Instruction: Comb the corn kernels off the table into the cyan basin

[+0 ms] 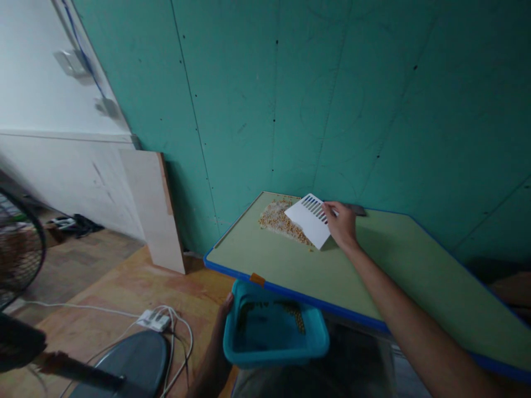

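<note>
My right hand pinches the edge of a white slotted sheet, tilted over the tabletop. Its lower edge is at a spread of yellowish kernels mixed with paler, finer grains. My left hand grips the left side of a teal plastic basin, with most of the fingers hidden. The basin sits below the near edge of the pale green table, and some kernels lie inside it.
Blue edging runs along the table, with an orange piece on it. A dark flat object lies behind my right hand. A green wall stands behind. At left are a fan, a power strip with cables and a leaning board.
</note>
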The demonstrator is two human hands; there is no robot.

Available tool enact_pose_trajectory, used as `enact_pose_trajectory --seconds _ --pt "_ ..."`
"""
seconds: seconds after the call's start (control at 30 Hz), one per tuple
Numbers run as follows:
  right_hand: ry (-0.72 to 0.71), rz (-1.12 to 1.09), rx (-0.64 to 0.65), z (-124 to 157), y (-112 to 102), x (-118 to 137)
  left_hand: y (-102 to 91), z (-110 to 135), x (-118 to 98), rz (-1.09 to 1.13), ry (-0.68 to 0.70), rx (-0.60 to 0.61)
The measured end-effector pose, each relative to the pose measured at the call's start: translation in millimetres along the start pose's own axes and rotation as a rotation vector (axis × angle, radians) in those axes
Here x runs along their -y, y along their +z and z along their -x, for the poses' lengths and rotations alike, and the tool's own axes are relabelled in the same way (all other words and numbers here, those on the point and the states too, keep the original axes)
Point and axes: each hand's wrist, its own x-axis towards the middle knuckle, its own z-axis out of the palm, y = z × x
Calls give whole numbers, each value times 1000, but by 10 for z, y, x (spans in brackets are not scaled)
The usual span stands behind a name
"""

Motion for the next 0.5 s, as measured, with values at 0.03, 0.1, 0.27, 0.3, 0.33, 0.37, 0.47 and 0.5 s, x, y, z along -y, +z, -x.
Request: enact_pose_trajectory --seconds 0.03,0.1,0.27,0.3,0.33,0.37,0.47,0.5 --pt "-3 2 -10 2 -3 11 16 18 -5 -11 -5 -8" --pt "-6 8 -26 5 -8 34 43 43 -13 -37 -14 -14" --pt "-14 15 -71 -22 -28 56 44 -6 -21 -35 -41 -9" --pt "-23 17 -90 -34 -37 50 41 -18 -24 -23 -51 -7" --pt "-30 19 -112 -47 -48 42 39 -25 -28 -18 -54 -14" --pt "-34 25 -138 -60 -63 34 41 -23 -32 -24 -45 -24" --pt "-12 77 -233 -93 -128 18 65 16 -41 -40 -4 -23" --pt "-1 100 -267 -102 -156 17 75 31 -40 -32 -5 -9"
